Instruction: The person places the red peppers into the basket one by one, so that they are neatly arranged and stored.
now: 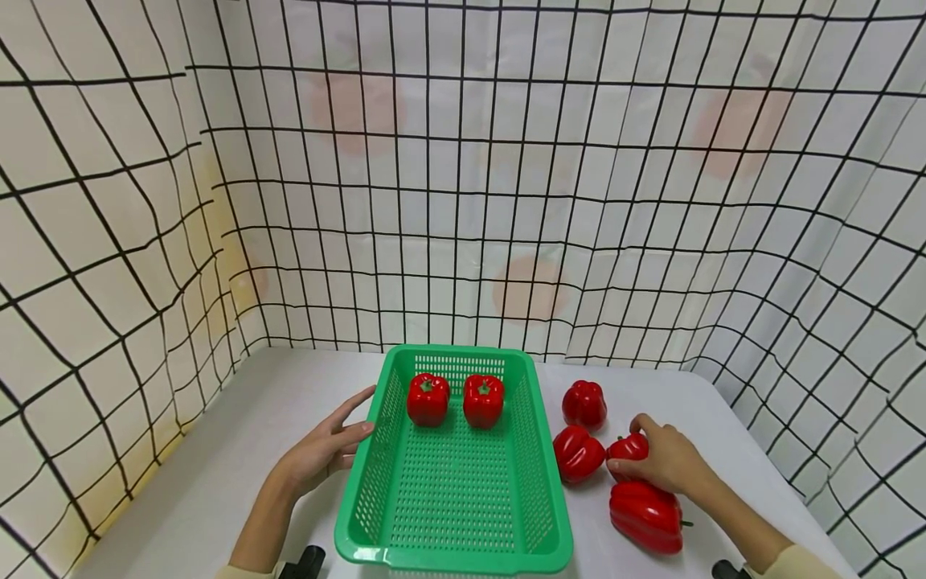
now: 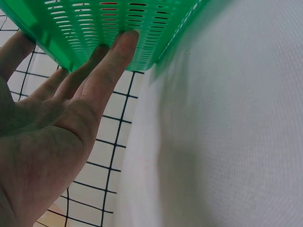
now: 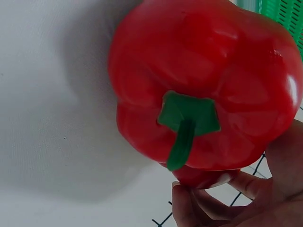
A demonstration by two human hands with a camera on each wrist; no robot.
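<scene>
A green perforated plastic basket stands on the table with two red bell peppers, one left and one right, upright at its far end. Against its left side rest the extended fingers of my left hand; the left wrist view shows fingertips at the slotted wall. To the right of the basket, my right hand grips a red bell pepper between thumb and fingers. Directly in front of it lies another bell pepper on its side, whose green stem fills the right wrist view, mostly hiding the gripped one.
Two more red bell peppers, a farther one and a nearer one, sit between the basket and my right hand. A white cloth covers the table. Black grid netting surrounds the back and both sides.
</scene>
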